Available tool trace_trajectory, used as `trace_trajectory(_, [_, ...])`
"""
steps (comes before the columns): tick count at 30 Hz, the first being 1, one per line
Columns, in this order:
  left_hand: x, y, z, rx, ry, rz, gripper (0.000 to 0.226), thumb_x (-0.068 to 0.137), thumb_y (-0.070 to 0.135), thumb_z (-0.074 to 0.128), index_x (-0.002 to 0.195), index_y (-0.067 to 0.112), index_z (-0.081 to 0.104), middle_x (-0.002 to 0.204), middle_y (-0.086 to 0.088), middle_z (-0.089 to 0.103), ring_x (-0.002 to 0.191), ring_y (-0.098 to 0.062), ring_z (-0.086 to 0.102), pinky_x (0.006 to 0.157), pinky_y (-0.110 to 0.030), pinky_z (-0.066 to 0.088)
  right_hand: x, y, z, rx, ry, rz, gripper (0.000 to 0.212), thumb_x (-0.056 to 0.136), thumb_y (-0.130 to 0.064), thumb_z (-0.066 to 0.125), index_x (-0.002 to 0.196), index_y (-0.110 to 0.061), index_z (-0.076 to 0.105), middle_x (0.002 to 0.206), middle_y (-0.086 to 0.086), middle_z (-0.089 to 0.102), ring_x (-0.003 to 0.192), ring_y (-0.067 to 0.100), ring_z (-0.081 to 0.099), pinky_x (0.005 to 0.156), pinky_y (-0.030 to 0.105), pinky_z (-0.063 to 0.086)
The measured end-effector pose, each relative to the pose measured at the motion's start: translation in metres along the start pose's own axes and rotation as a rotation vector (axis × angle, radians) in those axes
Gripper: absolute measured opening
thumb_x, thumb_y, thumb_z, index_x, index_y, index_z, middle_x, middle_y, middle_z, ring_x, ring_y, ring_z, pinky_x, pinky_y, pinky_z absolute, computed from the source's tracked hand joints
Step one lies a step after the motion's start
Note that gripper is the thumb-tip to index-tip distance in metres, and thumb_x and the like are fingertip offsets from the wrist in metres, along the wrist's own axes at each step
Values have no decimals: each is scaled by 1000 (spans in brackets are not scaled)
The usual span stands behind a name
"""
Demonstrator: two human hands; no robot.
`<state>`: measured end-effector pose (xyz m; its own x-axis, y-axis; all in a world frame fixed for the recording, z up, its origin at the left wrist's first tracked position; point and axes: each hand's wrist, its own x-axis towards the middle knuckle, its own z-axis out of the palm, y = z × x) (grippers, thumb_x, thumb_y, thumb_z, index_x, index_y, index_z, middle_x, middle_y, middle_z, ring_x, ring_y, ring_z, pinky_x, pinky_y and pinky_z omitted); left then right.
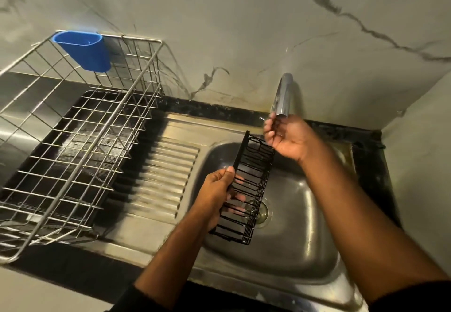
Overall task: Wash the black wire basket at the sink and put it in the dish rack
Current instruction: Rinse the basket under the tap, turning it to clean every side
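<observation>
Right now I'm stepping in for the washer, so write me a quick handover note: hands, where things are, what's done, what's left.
Left hand grips the black wire basket by its long edge, holding it tilted over the sink.
Right hand is at the tap spout, fingers loosely curled, holding nothing.
No water stream is visible; whether washing has started cannot be told.
The dish rack, with a blue cup on its rim, stands left of the sink.
Left: wash the basket, then set it in the rack.
</observation>
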<state>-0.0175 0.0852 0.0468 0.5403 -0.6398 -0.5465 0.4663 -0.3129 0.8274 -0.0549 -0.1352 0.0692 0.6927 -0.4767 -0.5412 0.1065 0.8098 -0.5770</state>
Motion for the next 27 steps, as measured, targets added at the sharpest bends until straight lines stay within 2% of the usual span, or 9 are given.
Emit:
trace_trajectory(2, [-3,-4,1,19,-3,4,38,106,35,45,106,2,63,44,5,57,53,-15,62,57,-36,56,-5,1,0,-8,-4,0,18,96,-11,41,88,-9,57,64,5,57,54,11,54,45,17,44])
trace_trajectory(4, [-7,-6,3,21,-1,9,37,105,36,47,102,3,63,44,4,58,52,-16,61,53,-34,55,-10,-1,0,-22,16,-57,21,102,-14,41,97,-6,60,71,6,58,57,12,56,47,18,46])
trace_trajectory(7, [-9,-8,4,7,-3,24,36,104,39,49,95,6,63,48,2,60,51,-17,60,44,-29,53,-19,4,-6,-525,41,-221,26,105,-15,44,97,-7,67,79,5,68,68,13,67,60,20,53])
trace_trajectory(10, [-6,-11,5,3,-2,50,38,101,41,53,92,7,65,67,-8,69,49,-17,61,46,-31,55,-24,10,-23,-816,178,-420,24,104,-24,49,102,-13,71,96,3,73,86,15,67,71,26,52])
trace_trajectory(13, [-7,-12,5,8,-28,82,40,102,41,51,96,4,64,56,-1,64,50,-18,56,51,-32,55,-30,21,-42,-1090,187,-367,30,101,-42,49,108,-22,70,109,-2,70,101,14,62,77,29,46])
trace_trajectory(15, [-7,-13,5,22,-53,94,41,103,40,49,99,2,64,46,3,56,52,-20,53,51,-32,55,-37,29,-49,-1104,201,-376,37,100,-49,48,108,-21,70,106,2,71,100,18,63,80,32,47])
trace_trajectory(18, [-6,-16,7,46,-91,82,44,102,41,48,103,-1,63,43,2,49,53,-21,55,48,-31,56,-45,29,-55,-1193,226,-455,37,98,-52,48,105,-21,66,98,4,69,92,21,64,72,28,46])
trace_trajectory(22, [2,-11,7,83,-126,87,46,101,43,50,105,-1,63,46,-3,46,54,-22,62,48,-31,56,-47,24,-56,-1196,175,-414,34,100,-47,48,125,-29,62,111,-3,67,103,16,60,76,29,46])
trace_trajectory(27, [14,14,10,227,-150,57,39,104,39,50,105,3,66,49,-7,54,62,-26,72,49,-33,58,-41,20,-62,-1178,295,-403,40,100,-52,43,122,-25,63,96,-1,70,97,18,62,71,28,41])
